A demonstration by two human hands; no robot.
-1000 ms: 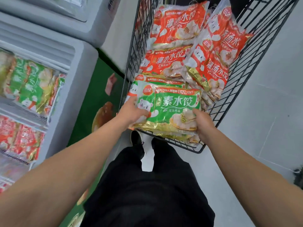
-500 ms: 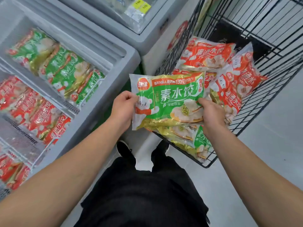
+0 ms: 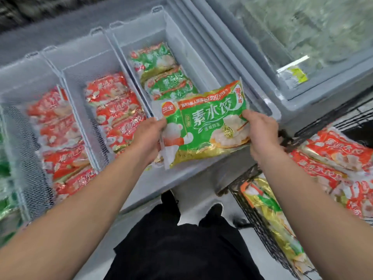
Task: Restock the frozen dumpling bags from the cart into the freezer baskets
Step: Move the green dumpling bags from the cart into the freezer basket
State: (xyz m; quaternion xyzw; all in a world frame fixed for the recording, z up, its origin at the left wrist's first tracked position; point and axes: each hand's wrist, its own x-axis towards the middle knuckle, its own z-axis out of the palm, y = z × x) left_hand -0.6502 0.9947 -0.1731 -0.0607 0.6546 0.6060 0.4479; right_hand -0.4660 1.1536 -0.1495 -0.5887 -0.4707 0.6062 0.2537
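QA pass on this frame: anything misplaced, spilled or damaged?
Nothing stands out. The green bag is gripped at its ends by the left hand and right hand, looks intact, and is over the near end of the basket holding green bags. The red bags sit in neighbouring baskets.

A second chest freezer (image 3: 302, 47) stands beyond and to the right of the hands, its grey frame closed by a frosted, sliding glass lid. A small yellow label (image 3: 298, 74) shows under the glass near its front corner. Below the hands, pale grey floor (image 3: 189, 209) shows between two dark shoes (image 3: 169, 199). Across the top left, past the hands, runs a dark, blurred band (image 3: 40, 7) that cannot be made out. The light is even and cool.
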